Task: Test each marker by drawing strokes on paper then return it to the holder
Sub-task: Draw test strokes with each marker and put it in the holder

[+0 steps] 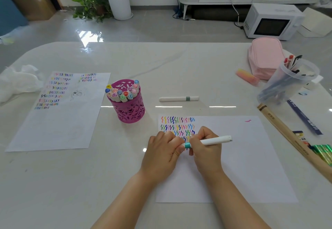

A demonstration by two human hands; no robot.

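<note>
A white marker with a teal band (213,141) lies across both my hands above the white paper (242,166). My right hand (204,148) grips its barrel, the far end pointing right. My left hand (163,151) is closed around the marker's left end, which is hidden under the fingers. Rows of coloured squiggle strokes (177,125) fill the paper's top left corner, just beyond my knuckles. A magenta cut-out metal holder (129,110) full of several markers stands to the left of the paper. Another white marker with a grey-green band (178,99) lies on the table behind the paper.
A second sheet covered in strokes (59,110) lies at the left, crumpled white tissue (18,79) beyond it. At the right stand a clear cup of pens (291,81), a pink pencil case (264,58), a pink eraser (247,76) and long wooden and blue rulers (294,139).
</note>
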